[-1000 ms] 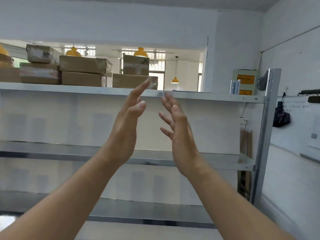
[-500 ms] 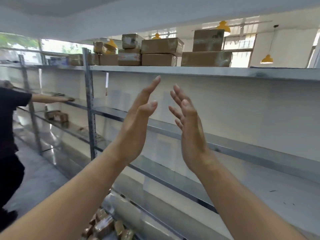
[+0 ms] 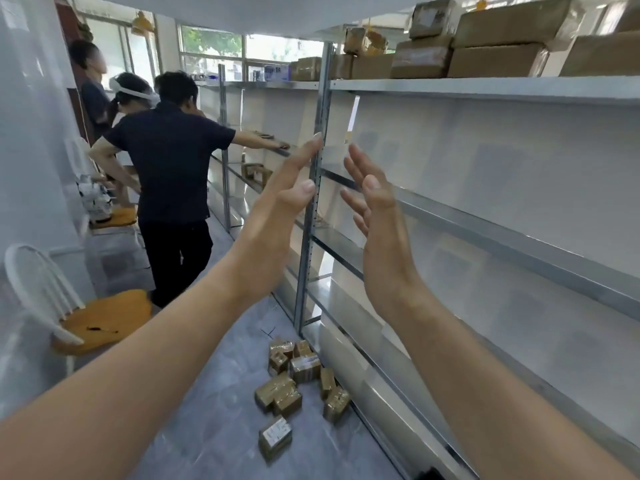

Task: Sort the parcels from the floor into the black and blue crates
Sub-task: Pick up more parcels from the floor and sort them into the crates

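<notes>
Several small brown taped parcels [image 3: 298,379] lie in a loose pile on the grey floor beside the foot of the metal shelving. One parcel with a white label [image 3: 275,437] lies apart, nearer to me. My left hand [image 3: 277,216] and my right hand [image 3: 379,223] are raised in front of me, palms facing each other, fingers apart, holding nothing. They are well above the parcels. No black or blue crate is in view.
Long metal shelving [image 3: 485,216] runs along the right, with large cardboard boxes [image 3: 498,46] on its top shelf. A person in dark clothes [image 3: 173,181] stands in the aisle ahead, with others behind. A white chair with an orange cushion [image 3: 100,317] stands at left.
The view has swung left and down, from the shelving to the aisle, the people and the parcels on the floor. My hands stay raised, apart and empty.
</notes>
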### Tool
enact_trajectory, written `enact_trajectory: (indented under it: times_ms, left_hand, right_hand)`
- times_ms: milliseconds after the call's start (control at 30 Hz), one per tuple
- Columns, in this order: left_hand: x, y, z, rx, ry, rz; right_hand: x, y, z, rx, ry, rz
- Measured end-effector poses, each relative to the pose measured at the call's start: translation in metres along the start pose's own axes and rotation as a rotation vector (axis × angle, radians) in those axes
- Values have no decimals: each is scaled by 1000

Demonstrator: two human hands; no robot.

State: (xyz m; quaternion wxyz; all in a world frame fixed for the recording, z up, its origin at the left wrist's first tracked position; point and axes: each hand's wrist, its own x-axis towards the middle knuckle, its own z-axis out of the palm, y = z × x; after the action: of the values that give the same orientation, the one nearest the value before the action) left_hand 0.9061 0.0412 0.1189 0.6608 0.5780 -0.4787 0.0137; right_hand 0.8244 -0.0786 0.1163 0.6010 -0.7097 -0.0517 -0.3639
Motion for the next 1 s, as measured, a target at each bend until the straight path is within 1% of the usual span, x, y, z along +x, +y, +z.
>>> enact_trajectory:
  times_ms: [133, 200, 300, 400, 600, 833, 1000]
  left_hand:
    - [-13, -21, -25, -21, 16, -63]
    - [-18, -33, -35, -44, 16, -93]
    - [-24, -53, -52, -61, -17, -140]
    - [-28, -77, -66, -77, -28, -177]
    - [-28, -128, -84, -127, -83, -248]
    - [-4, -202, -86, -130, -123, -348]
    - [30, -278, -75, -106, -118, -429]
  right_hand:
    - [0, 22, 29, -21, 11, 22]
    - [0, 33, 42, -33, 8, 63]
    - [-3, 50, 58, -72, 35, 122]
    - [-7, 73, 69, -102, 92, 130]
    - [-4, 114, 88, -128, 119, 224]
    - [23, 181, 78, -163, 174, 351]
    - [65, 257, 54, -125, 163, 416]
